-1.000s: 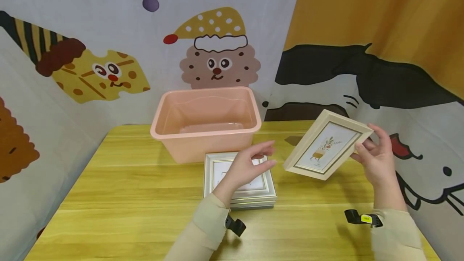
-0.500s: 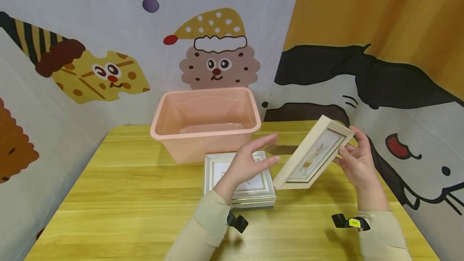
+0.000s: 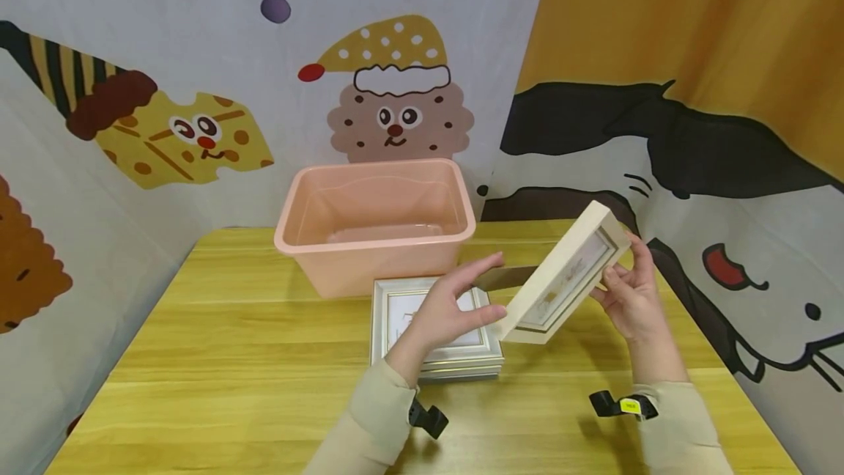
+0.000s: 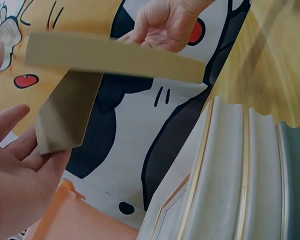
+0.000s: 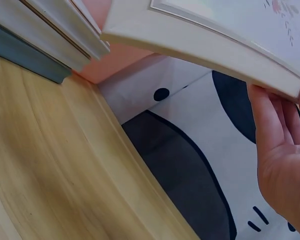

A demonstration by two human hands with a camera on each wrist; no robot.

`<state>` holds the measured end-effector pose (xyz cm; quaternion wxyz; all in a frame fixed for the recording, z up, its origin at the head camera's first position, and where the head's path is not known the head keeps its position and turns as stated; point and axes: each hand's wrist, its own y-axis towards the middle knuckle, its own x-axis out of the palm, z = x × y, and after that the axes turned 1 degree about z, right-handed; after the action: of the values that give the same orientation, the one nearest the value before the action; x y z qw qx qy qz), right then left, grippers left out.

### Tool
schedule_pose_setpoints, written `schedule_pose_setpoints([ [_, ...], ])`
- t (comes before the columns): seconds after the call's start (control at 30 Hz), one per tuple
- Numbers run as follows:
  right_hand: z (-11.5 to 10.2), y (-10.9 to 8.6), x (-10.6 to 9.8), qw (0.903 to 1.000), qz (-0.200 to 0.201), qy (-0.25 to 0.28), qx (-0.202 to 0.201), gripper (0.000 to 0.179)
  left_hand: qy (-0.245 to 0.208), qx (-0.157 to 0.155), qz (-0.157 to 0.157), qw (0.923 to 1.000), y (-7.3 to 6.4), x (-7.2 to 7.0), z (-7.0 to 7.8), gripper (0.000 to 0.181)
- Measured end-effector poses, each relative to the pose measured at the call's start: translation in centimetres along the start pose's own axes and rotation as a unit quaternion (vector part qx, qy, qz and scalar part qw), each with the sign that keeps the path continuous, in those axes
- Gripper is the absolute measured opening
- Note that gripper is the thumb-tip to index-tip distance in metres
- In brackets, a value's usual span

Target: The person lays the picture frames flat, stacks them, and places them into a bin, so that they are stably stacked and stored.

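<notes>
My right hand (image 3: 636, 299) pinches the right edge of a cream picture frame (image 3: 557, 262), held tilted above the table with its printed side toward the right. From its back a brown stand flap (image 3: 504, 278) sticks out to the left. My left hand (image 3: 451, 310) hovers over a stack of silver-white picture frames (image 3: 461, 369), thumb and fingers spread toward the cream frame's lower left corner. In the left wrist view the flap (image 4: 72, 115) overlaps the left fingers; whether they touch is unclear.
Behind the stack stands a pink plastic bin (image 3: 372, 262), its visible inside bare. Everything rests on a yellow wood-grain table (image 3: 231, 358). A cartoon-printed cloth (image 3: 217, 20) hangs behind the table and along its sides.
My right hand has brought the cream frame left toward my left hand and turned it, so its side edge now shows more than its picture. The left hand's thumb and fingers have spread wider.
</notes>
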<state>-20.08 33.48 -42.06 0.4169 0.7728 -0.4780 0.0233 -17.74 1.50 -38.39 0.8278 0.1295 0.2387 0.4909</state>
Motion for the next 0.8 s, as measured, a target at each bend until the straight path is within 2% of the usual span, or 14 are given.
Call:
schedule_pose_setpoints([
  [0.17, 0.4, 0.0, 0.2, 0.9994, 0.032, -0.014, -0.008, 0.06, -0.01, -0.009, 0.002, 0.9999, -0.5, 0.0, 0.1, 0.069],
  [0.3, 0.8, -0.1, 0.4, 0.9978, 0.065, -0.009, -0.01, 0.06, -0.018, -0.005, 0.02, 0.9996, -0.8, 0.0, -0.2, 0.065],
  [0.43, 1.4, -0.4, 0.8, 0.9938, 0.11, -0.012, -0.01, 0.058, -0.051, 0.014, 0.041, 0.9978, -1.0, 0.0, -0.9, 0.059],
  [0.57, 1.9, -0.4, 1.2, 0.9903, 0.138, -0.016, -0.01, 0.057, -0.073, 0.01, 0.055, 0.9957, -1.3, -0.2, -1.3, 0.057],
  [0.77, 2.4, -0.3, 1.7, 0.9888, 0.146, -0.025, -0.014, 0.057, -0.083, 0.005, 0.075, 0.9938, -1.6, -0.4, -1.6, 0.054],
  [0.8, 2.5, -0.3, 1.7, 0.99, 0.14, -0.012, -0.015, 0.057, -0.086, 0.006, 0.079, 0.9932, -1.6, -0.4, -1.7, 0.053],
])
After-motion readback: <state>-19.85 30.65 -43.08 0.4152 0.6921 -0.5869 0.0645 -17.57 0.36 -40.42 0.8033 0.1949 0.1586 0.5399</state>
